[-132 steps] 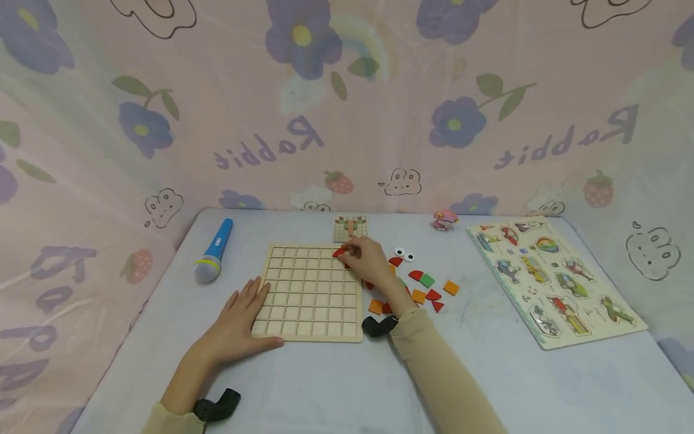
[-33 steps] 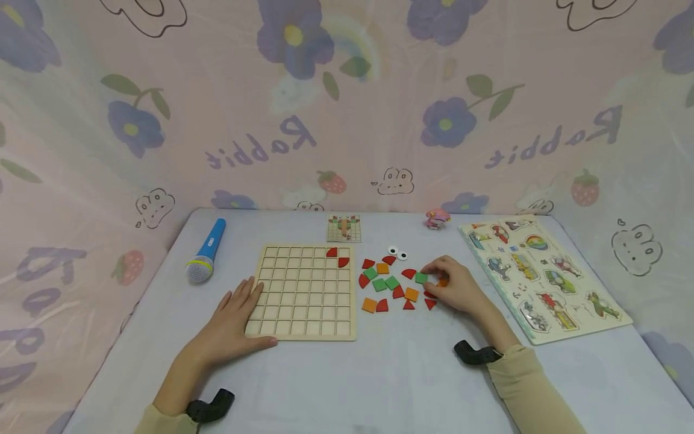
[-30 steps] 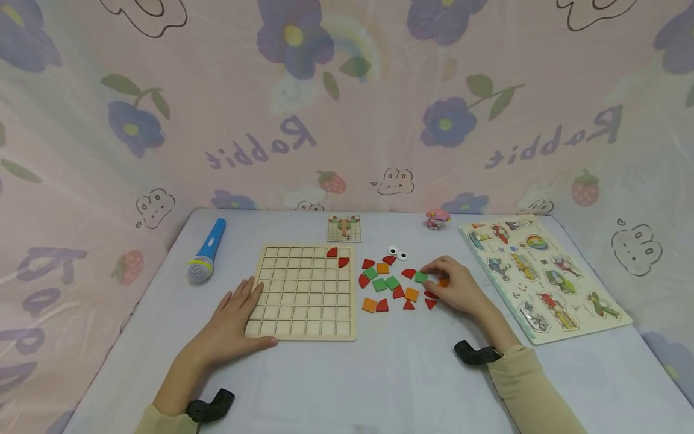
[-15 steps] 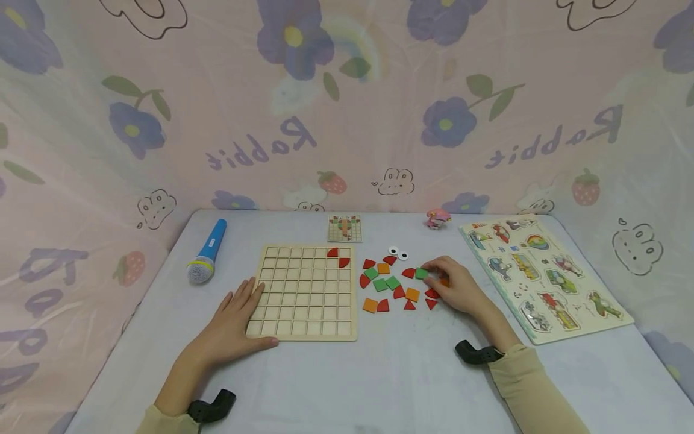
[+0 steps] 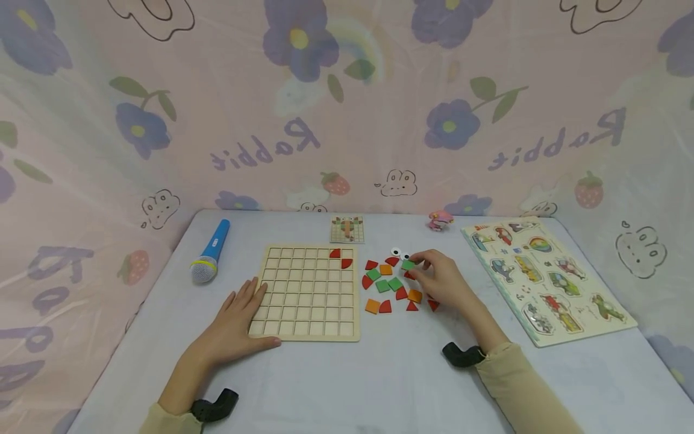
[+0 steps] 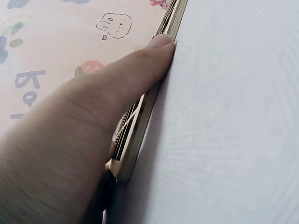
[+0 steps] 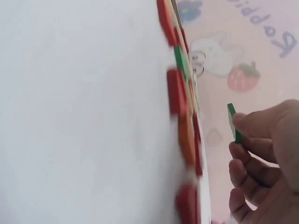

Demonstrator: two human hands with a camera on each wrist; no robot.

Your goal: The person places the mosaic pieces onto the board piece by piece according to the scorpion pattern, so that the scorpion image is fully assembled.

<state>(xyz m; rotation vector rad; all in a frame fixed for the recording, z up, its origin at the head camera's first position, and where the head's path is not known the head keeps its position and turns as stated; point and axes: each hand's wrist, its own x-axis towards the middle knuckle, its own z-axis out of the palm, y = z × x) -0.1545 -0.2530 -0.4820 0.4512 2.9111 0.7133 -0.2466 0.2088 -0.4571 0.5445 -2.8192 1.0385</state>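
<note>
My right hand (image 5: 446,281) pinches a green square tile (image 5: 407,265) between thumb and fingertips, over the loose pieces. The right wrist view shows this green tile (image 7: 233,122) raised above the table, seen nearly edge-on. My left hand (image 5: 230,328) lies flat with fingers spread at the near left corner of a wooden grid board (image 5: 309,295). In the left wrist view its thumb (image 6: 156,56) rests along the board's edge. Two red quarter-round tiles, one of them the upper red tile (image 5: 335,253), sit in cells near the board's far right corner.
Right of the board lie several loose red, orange and green tiles (image 5: 383,286) and two googly eyes (image 5: 396,252). A pattern card (image 5: 347,229) is behind the board. A blue toy microphone (image 5: 211,252) lies left, a pink figurine (image 5: 440,220) back right, a picture puzzle board (image 5: 550,283) far right.
Earlier my right hand held a red tile over the board's far right corner. It then went to the loose pieces, took the green tile and has lifted it leftward. My left hand stays put.
</note>
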